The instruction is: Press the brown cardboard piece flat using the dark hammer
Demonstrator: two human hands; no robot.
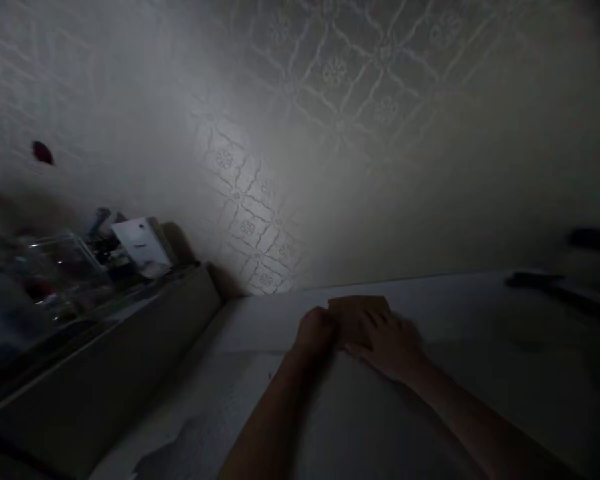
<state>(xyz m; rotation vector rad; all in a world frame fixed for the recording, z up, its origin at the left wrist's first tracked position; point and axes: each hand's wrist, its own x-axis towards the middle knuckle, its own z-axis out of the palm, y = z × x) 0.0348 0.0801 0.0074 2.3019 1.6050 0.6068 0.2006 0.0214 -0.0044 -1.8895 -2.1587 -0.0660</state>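
Head view: 2 bare hands are working at a brown piece (353,312) by the patterned wall (330,220)!
The left hand (316,331) is curling at its left edge, grip impossible to tell; the right hand (393,341) is spreading open fingers over its right side. It's lying on the pale surface's (450,303) far part, any shift probably needing both hands moving together.

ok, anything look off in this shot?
Two oddities: a dark red spot on the wall, upper left, unlike its pattern; and a ragged gray patch on the pale surface, lower left, maybe shadow.
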